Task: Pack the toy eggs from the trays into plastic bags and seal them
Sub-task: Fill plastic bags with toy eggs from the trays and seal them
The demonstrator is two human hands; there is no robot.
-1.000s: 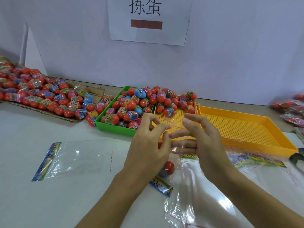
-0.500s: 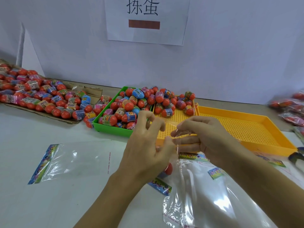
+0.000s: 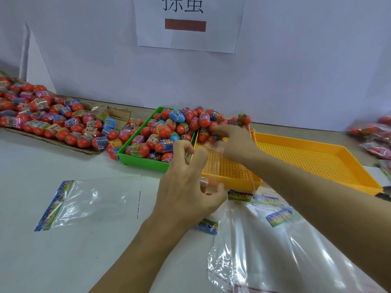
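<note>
The left hand (image 3: 186, 187) pinches a clear bag (image 3: 213, 166) with an egg inside, held above the table (image 3: 63, 261). The right hand (image 3: 234, 142) reaches over the yellow tray (image 3: 317, 157), fingers curled on an egg there. More eggs (image 3: 160, 134) fill the green tray (image 3: 143, 161).

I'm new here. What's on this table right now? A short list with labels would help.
Left hand: holds a clear bag's mouth open, an egg inside
Right hand: reaches to the eggs in the yellow tray
Green tray: heaped with toy eggs
Second yellow tray: no eggs visible
Flat bag: lies at left
Cardboard: more eggs
</note>
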